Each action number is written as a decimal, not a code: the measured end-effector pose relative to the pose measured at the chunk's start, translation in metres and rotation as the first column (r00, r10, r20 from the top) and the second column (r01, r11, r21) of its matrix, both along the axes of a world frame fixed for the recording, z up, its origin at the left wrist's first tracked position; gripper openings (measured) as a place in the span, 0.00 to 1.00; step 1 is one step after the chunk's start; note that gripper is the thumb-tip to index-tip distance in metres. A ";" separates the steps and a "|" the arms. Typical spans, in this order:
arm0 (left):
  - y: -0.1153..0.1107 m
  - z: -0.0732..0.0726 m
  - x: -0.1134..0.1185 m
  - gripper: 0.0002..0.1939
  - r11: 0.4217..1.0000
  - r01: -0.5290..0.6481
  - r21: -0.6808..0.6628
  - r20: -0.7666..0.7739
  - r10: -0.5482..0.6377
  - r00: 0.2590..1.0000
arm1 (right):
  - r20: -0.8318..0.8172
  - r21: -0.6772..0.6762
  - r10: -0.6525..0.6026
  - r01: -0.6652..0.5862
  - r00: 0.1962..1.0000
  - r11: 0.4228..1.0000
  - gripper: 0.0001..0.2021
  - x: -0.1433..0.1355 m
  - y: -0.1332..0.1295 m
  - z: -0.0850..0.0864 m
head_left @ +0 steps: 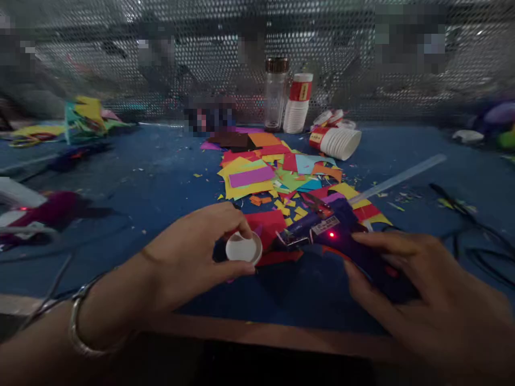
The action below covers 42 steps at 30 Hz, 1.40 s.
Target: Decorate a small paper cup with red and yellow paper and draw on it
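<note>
My left hand [201, 252] pinches a small white paper cup [243, 250] between thumb and fingers, its round end facing me. Around the handle of a dark blue glue gun [346, 236], my right hand [418, 279] is closed. A red light glows on the gun's side, and a long clear glue stick [398, 179] sticks out of its back. The gun's nozzle points left, close to the cup; whether they touch is not clear. Red paper [267, 222] lies beneath them, beside small yellow paper pieces [300, 213].
Coloured paper sheets [249, 177] and scraps cover the table's middle. Behind them stand a clear bottle [276, 96] and stacked cups [298, 104]; another cup stack [336, 142] lies sideways. A black cable [483, 252] curls at right. Another glue gun [44, 212] is at left.
</note>
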<state>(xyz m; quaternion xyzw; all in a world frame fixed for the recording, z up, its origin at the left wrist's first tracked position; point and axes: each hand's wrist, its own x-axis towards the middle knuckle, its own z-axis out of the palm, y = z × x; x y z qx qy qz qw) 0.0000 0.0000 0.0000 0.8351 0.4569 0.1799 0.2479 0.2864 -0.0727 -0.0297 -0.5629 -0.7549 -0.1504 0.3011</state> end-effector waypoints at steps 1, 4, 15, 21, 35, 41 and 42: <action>-0.001 0.001 0.000 0.13 1.000 -0.003 -0.001 -0.003 0.003 1.000 | -0.024 -0.010 0.001 -0.002 1.000 1.000 0.10 -0.001 0.000 0.001; -0.002 0.002 0.000 0.11 1.000 0.003 -0.004 -0.004 -0.003 1.000 | -0.102 -0.051 0.004 -0.009 0.995 0.999 0.10 -0.003 -0.002 0.005; -0.002 0.003 0.000 0.12 1.000 0.003 -0.024 -0.023 -0.003 1.000 | -0.267 -0.227 0.015 -0.078 0.964 0.971 0.18 0.001 -0.004 0.003; -0.004 0.008 0.002 0.12 0.998 -0.025 -0.050 -0.052 0.023 0.998 | -0.232 -0.223 0.089 -0.142 0.969 0.964 0.18 0.006 0.001 0.005; -0.005 0.011 0.004 0.12 0.999 -0.038 -0.023 -0.109 0.035 0.993 | -0.232 -0.098 -0.084 0.063 0.969 0.993 0.22 -0.002 -0.007 0.007; -0.006 0.011 0.003 0.12 0.999 -0.030 -0.032 -0.067 0.028 0.997 | -0.425 -0.194 -0.170 0.094 0.889 0.977 0.21 0.003 -0.009 0.011; -0.006 0.011 0.003 0.13 0.999 -0.030 -0.041 -0.052 0.028 0.998 | -0.444 -0.226 -0.193 0.099 0.875 0.969 0.21 0.004 -0.010 0.011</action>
